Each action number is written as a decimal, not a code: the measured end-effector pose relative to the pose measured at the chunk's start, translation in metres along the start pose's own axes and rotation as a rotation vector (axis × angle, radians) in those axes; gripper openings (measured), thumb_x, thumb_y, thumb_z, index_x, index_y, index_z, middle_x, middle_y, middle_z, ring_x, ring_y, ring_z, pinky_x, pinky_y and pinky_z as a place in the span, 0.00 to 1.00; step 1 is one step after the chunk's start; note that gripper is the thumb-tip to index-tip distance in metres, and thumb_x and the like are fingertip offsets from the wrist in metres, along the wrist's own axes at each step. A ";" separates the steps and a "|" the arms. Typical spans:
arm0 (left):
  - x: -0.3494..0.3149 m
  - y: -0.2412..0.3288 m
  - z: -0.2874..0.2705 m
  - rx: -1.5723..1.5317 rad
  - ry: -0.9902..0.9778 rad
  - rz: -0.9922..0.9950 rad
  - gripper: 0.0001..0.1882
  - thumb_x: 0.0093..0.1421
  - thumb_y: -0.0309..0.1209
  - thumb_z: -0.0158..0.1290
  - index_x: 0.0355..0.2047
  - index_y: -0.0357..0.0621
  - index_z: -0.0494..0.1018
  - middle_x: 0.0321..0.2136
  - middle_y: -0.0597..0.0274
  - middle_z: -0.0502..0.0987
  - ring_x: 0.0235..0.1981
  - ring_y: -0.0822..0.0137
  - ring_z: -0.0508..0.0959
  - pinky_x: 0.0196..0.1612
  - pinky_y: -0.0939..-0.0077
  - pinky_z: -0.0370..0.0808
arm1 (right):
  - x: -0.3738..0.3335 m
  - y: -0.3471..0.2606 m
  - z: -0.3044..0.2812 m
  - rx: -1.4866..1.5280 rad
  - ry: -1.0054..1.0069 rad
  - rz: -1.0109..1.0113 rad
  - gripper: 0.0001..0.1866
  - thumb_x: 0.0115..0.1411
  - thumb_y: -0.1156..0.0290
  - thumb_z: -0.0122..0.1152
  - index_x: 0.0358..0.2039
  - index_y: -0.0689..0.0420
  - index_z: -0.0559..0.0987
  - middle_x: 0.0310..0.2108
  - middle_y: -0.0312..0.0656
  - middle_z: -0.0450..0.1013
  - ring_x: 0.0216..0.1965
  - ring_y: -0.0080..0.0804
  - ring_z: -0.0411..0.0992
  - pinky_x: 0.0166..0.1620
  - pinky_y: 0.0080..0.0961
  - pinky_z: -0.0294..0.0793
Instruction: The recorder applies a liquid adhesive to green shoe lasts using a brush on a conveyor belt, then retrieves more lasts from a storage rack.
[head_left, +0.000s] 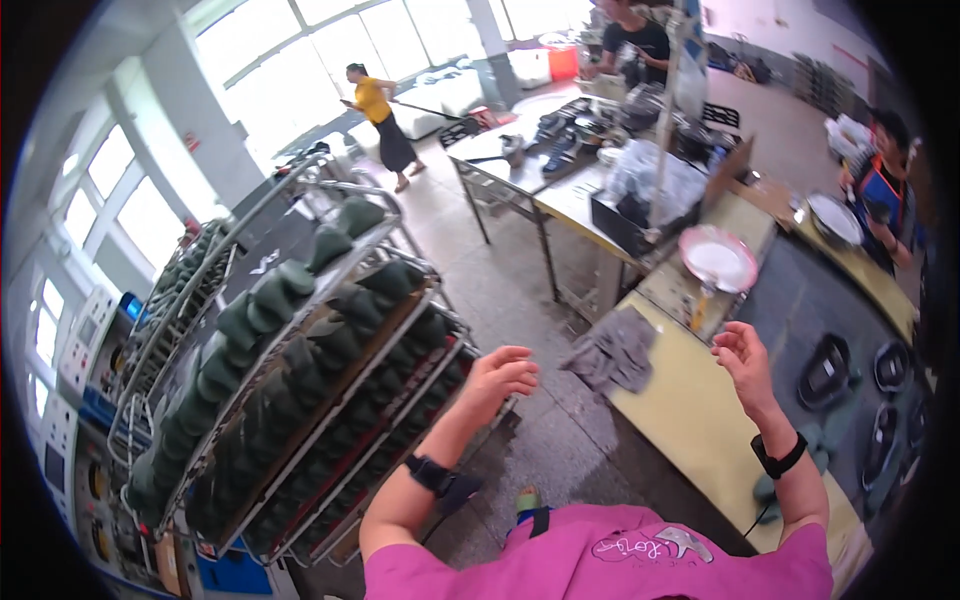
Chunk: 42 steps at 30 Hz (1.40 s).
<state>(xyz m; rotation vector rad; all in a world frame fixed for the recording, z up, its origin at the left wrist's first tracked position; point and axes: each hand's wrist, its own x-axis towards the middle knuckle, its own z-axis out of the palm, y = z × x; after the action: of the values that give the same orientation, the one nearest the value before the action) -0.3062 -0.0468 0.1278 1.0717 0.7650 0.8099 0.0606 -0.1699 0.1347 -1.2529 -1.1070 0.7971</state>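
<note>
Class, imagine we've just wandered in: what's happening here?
The person in pink seems to hold nothing: the left hand is raised near a rack of dark green pieces, the right hand over a yellow worktop. A grey cloth lies at the worktop's edge, near a pink-rimmed basin. Dark shoe-shaped pieces lie farther right. Three other people are in the room.

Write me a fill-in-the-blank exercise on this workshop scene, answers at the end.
The left hand and right hand hold ____.
The metal rack stands to the wearer's ____.
The round basin nearest the right hand has a ____ rim.
The person in the long dark skirt wears a ____ top.
Missing words: nothing; left; pink; yellow.
</note>
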 end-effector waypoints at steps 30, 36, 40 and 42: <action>-0.076 0.305 -0.216 1.291 0.197 0.464 0.14 0.50 0.27 0.51 0.37 0.34 0.71 0.25 0.57 0.76 0.26 0.74 0.75 0.33 0.81 0.71 | 0.204 -0.149 0.448 -0.422 -0.494 -0.705 0.19 0.42 0.64 0.61 0.30 0.66 0.74 0.27 0.56 0.72 0.32 0.46 0.73 0.37 0.30 0.71; 0.062 0.298 -0.226 1.618 0.010 0.578 0.21 0.46 0.28 0.52 0.43 0.36 0.69 0.41 0.47 0.72 0.40 0.58 0.74 0.43 0.70 0.70 | 0.148 -0.150 0.302 -0.110 -0.155 -0.444 0.17 0.46 0.67 0.65 0.34 0.62 0.74 0.28 0.36 0.73 0.30 0.21 0.70 0.36 0.18 0.69; 0.137 0.276 -0.238 1.866 -0.010 0.820 0.22 0.43 0.26 0.52 0.41 0.34 0.67 0.49 0.43 0.64 0.52 0.47 0.63 0.53 0.61 0.62 | 0.109 -0.119 0.218 0.041 0.097 -0.295 0.13 0.47 0.69 0.63 0.32 0.60 0.73 0.27 0.35 0.72 0.30 0.19 0.69 0.35 0.18 0.69; 0.151 0.276 -0.248 1.938 -0.013 0.810 0.24 0.41 0.24 0.55 0.43 0.37 0.65 0.50 0.42 0.63 0.53 0.45 0.61 0.54 0.57 0.59 | 0.085 -0.089 0.181 -0.167 0.260 -0.240 0.12 0.47 0.69 0.63 0.30 0.60 0.73 0.25 0.34 0.71 0.29 0.18 0.68 0.34 0.19 0.68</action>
<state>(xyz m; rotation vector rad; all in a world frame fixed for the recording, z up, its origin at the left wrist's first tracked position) -0.4940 0.2649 0.2950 3.2480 1.0425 0.4958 -0.0936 -0.0483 0.2315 -1.2915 -1.1007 0.3557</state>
